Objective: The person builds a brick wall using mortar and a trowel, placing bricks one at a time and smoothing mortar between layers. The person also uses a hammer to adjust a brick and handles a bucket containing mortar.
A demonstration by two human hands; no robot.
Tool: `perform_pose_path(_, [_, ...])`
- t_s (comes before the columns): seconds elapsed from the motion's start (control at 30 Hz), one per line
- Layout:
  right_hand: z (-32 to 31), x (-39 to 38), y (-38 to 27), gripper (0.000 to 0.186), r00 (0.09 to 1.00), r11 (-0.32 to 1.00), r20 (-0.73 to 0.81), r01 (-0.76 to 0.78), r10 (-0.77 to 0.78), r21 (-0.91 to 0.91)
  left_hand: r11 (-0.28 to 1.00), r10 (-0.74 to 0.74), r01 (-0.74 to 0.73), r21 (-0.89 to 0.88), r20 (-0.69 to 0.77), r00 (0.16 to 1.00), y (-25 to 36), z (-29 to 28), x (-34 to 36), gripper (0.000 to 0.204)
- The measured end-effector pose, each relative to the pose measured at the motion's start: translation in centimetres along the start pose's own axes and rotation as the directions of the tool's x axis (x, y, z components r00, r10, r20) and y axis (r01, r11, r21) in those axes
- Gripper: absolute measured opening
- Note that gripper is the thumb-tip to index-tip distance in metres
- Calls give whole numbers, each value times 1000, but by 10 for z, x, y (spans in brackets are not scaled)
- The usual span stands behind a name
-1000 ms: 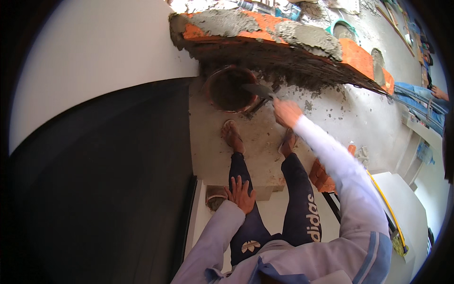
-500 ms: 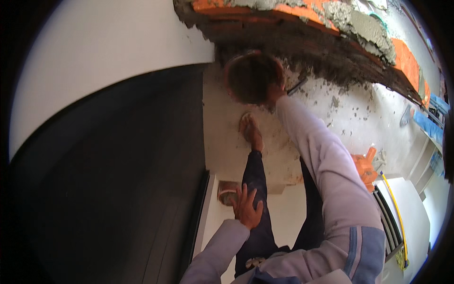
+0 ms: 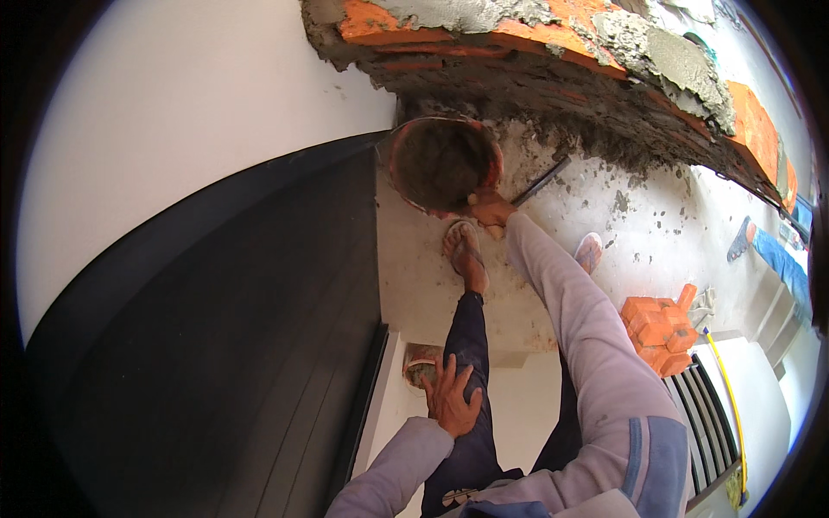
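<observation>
My right hand is closed round what appears to be the trowel's pale handle, at the lower right rim of a round, reddish bucket of wet grey mortar; the blade is hard to make out. A dark straight bar lies beside the bucket on the right. My left hand rests with fingers spread on my dark-trousered left leg.
A brick wall with rough mortar runs across the top. A black panel fills the left. Bricks are stacked at right, near a yellow strip. Another person's jeans-clad leg shows at far right.
My right hand moved with the trowel into the bucket, then drew slightly toward its lower rim. My left hand stays on the leg. The other person's foot has come more into view.
</observation>
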State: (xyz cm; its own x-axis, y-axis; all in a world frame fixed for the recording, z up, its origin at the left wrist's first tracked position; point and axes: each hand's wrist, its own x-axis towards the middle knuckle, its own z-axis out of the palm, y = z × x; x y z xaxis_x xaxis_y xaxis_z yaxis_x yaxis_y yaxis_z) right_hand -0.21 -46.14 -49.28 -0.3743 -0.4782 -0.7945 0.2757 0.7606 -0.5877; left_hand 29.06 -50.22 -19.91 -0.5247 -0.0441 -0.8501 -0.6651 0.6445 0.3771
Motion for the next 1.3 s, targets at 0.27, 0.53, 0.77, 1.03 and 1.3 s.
perform_pose_path(0.27, [-12, -3, -22, 28, 989, 975, 138, -83, 55, 205, 999, -22, 22, -32, -7, 1000, 6, 11, -3, 54])
perform_pose_path(0.53, [-89, -97, -23, 33, 986, 990, 125, 93, -106, 109, 998, -13, 6, -65, -111, 994, 22, 27, -4, 51])
perform_pose_path(0.77, [-222, -268, -126, 33, 921, 904, 111, 388, -373, -183, 999, -43, 43, -6, -43, 998, 44, 36, -1, 51])
perform_pose_path(1.03, [-292, -326, -224, 24, 550, 442, -229, 292, -803, -848, 994, -7, 5, 106, 23, 1000, 57, 13, 7, 56])
perform_pose_path(1.3, [-253, -318, -189, 17, 326, 605, -524, 246, -787, -757, 990, 6, -17, 141, 78, 997, 40, -4, 14, 55])
